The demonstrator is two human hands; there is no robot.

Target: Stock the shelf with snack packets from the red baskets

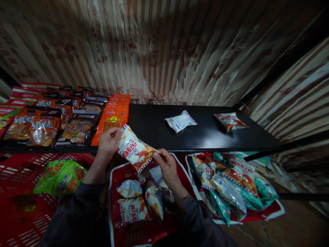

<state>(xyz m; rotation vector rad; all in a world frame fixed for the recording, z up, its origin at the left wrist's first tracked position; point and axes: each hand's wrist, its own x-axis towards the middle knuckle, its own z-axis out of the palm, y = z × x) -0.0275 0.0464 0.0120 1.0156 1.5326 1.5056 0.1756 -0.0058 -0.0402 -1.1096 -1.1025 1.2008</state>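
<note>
A white and orange snack bag point(135, 148) with red lettering is held between both hands, over the middle red basket point(111, 192). My left hand point(110, 142) pinches its upper left corner. At the bag's right end, my right hand point(166, 165) grips the edge between thumb and fingers. Similar bags point(133, 210) lie in the basket below. On the black shelf point(151, 133), a bag with its pale back up point(180, 121) lies right of centre, and a red and white bag point(230, 121) lies farther right.
Orange packets point(113, 116), dark packets point(77, 128) and other snack packs line the shelf's left part. A right basket point(272, 214) holds white and teal bags. Green packs point(60, 176) lie in a left red basket point(15, 178). Striped sheeting point(159, 51) hangs behind.
</note>
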